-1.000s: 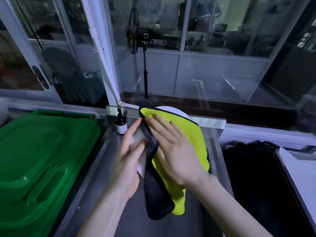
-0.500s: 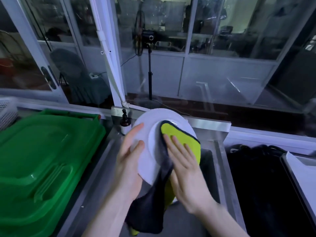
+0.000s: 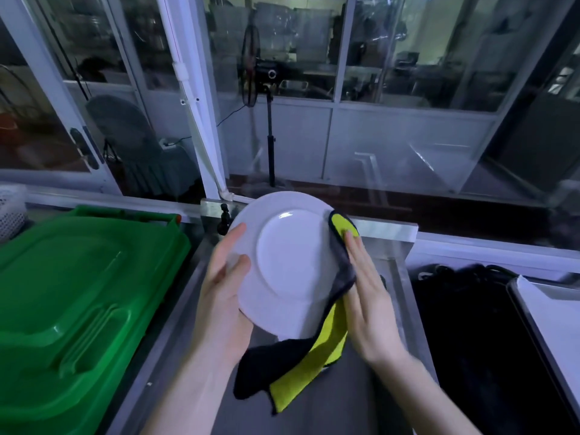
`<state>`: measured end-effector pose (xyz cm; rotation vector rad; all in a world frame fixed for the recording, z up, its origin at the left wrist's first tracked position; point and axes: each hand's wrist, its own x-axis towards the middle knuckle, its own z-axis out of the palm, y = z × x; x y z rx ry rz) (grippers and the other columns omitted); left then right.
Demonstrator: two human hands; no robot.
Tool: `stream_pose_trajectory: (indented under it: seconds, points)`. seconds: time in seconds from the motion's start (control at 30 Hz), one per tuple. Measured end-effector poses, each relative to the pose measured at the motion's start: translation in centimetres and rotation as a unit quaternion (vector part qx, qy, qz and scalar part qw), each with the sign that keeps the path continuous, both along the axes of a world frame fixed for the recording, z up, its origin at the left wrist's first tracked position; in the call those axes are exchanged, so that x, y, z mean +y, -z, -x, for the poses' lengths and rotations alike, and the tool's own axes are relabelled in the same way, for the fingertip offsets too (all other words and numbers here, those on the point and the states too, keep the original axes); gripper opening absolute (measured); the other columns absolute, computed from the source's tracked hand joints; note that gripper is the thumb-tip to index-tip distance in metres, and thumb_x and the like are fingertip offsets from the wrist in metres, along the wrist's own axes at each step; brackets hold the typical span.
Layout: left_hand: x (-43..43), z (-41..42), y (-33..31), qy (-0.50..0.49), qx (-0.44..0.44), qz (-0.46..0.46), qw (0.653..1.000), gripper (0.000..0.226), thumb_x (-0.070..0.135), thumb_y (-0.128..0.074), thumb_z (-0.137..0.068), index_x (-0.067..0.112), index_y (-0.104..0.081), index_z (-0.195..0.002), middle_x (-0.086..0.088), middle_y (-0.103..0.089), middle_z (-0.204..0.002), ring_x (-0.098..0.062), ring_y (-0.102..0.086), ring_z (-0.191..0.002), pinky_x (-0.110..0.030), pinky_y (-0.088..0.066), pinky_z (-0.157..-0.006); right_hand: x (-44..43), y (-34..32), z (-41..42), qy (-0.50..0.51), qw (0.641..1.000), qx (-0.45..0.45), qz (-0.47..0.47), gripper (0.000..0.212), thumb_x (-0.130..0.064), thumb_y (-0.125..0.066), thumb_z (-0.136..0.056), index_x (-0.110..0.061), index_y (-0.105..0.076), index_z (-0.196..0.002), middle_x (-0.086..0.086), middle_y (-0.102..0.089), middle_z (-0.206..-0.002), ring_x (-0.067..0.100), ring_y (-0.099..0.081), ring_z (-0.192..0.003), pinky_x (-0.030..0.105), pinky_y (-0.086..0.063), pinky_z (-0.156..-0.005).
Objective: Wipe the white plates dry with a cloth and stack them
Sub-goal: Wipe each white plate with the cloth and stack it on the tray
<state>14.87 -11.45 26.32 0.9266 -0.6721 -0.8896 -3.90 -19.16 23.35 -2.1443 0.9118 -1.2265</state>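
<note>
Starting at the left of the frame, a green bin lid [image 3: 81, 287] lies beside the steel worktop [image 3: 332, 416], and a small dark bottle [image 3: 223, 219] stands at the worktop's far edge, partly hidden by the plate's rim. The left hand [image 3: 222, 302] holds the white plate [image 3: 292, 262] in the air above the worktop, at the centre of the frame, with 1 broad side tilted toward the camera. The thumb lies on the left rim and the palm cups the lower edge. Further right, the right hand [image 3: 373, 309] is flat with its fingers straight, pressing the cloth [image 3: 314, 359] against the plate's right rim. The rest of the cloth hangs below the plate.

Only 1 hand truly grips the plate, and only by its edge. If the surface is wet, a hard push from the right could, I judge, slide it out of that hold and drop it onto the steel, where it would likely chip. The dangling cloth could also get trapped under the plate when it is set down. No stack shows in this view.

The lid is glossy moulded plastic with raised ribs. The worktop is dull, smooth metal. The plate is round and glazed, with a broad rim around a circular centre. The cloth looks soft and thick, yellow-green on 1 side and dark grey on the other, with a dark bound edge. At the right lie a black heap [image 3: 464, 340] and a pale tray [image 3: 555, 315].
</note>
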Motion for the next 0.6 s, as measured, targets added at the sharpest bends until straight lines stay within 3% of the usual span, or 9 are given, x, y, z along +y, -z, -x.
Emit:
stream_pose_trajectory:
  seconds: [0.1,0.17,0.27,0.37,0.43,0.5,0.6]
  points:
    - [0.2,0.3,0.1,0.008,-0.005,-0.012,1.0,0.043,0.023,-0.057,-0.084,0.036,-0.064,-0.124,0.008,-0.067,-0.125,-0.015,-0.061,-0.118,-0.044,-0.038,-0.108,-1.5,-2.0,-0.2,-0.004,0.999,-0.016,-0.039,0.049,-0.022,-0.036,-0.104,-0.037,-0.027,-0.149,-0.024,-0.029,-0.158,0.004,-0.019,-0.151,0.032,-0.018,-0.123]
    - [0.1,0.1,0.0,0.001,0.012,-0.005,1.0,0.045,0.023,-0.056,-0.086,0.03,-0.06,-0.131,0.002,-0.061,-0.135,-0.021,-0.056,-0.126,-0.048,-0.037,-0.109,-0.8,-2.1,-0.4,0.009,1.0,-0.005,-0.014,0.05,-0.016,-0.036,-0.103,-0.027,-0.03,-0.151,-0.015,-0.031,-0.159,0.007,-0.02,-0.151,0.036,-0.019,-0.124]
    - [-0.1,0.0,-0.3,-0.018,0.024,0.008,1.0,0.044,0.022,-0.056,-0.089,0.028,-0.059,-0.132,0.0,-0.058,-0.14,-0.025,-0.054,-0.129,-0.049,-0.042,-0.105,2.6,0.0,-0.7,0.012,0.998,0.044,0.053,0.051,-0.014,-0.035,-0.101,-0.011,-0.034,-0.152,-0.003,-0.031,-0.162,0.018,-0.02,-0.152,0.046,-0.021,-0.122]
    - [-0.3,0.8,-0.4,-0.039,0.036,0.0,0.999,0.039,0.018,-0.056,-0.088,0.033,-0.066,-0.122,0.004,-0.065,-0.13,-0.02,-0.057,-0.125,-0.042,-0.045,-0.102,5.6,0.8,-2.1,-0.016,0.985,0.116,0.124,0.051,-0.023,-0.035,-0.1,-0.007,-0.042,-0.148,0.0,-0.032,-0.161,0.022,-0.025,-0.151,0.054,-0.025,-0.117]
    - [-0.5,1.7,-0.2,-0.021,0.046,-0.014,0.999,0.036,0.014,-0.052,-0.096,0.033,-0.065,-0.123,-0.002,-0.066,-0.129,-0.018,-0.062,-0.119,-0.034,-0.051,-0.094,6.2,-0.1,-3.5,-0.019,0.977,0.144,0.157,0.05,-0.024,-0.036,-0.099,-0.009,-0.047,-0.146,0.0,-0.035,-0.159,0.02,-0.029,-0.149,0.052,-0.03,-0.115]
    - [-0.6,2.1,-0.3,0.0,0.07,-0.024,0.997,0.033,0.017,-0.05,-0.101,0.035,-0.065,-0.124,-0.004,-0.071,-0.121,-0.015,-0.069,-0.106,-0.025,-0.056,-0.078,6.3,-0.8,-4.2,-0.038,0.967,0.16,0.197,0.048,-0.025,-0.033,-0.101,-0.011,-0.048,-0.145,-0.001,-0.037,-0.158,0.019,-0.03,-0.149,0.049,-0.031,-0.115]
    - [-0.6,1.6,-0.5,-0.005,0.099,-0.019,0.995,0.038,0.011,-0.048,-0.1,0.03,-0.06,-0.13,-0.007,-0.072,-0.116,-0.021,-0.071,-0.1,-0.03,-0.058,-0.072,6.0,0.5,-2.9,-0.074,0.944,0.193,0.257,0.048,-0.027,-0.028,-0.105,-0.014,-0.044,-0.148,-0.001,-0.036,-0.159,0.021,-0.029,-0.149,0.047,-0.027,-0.119]
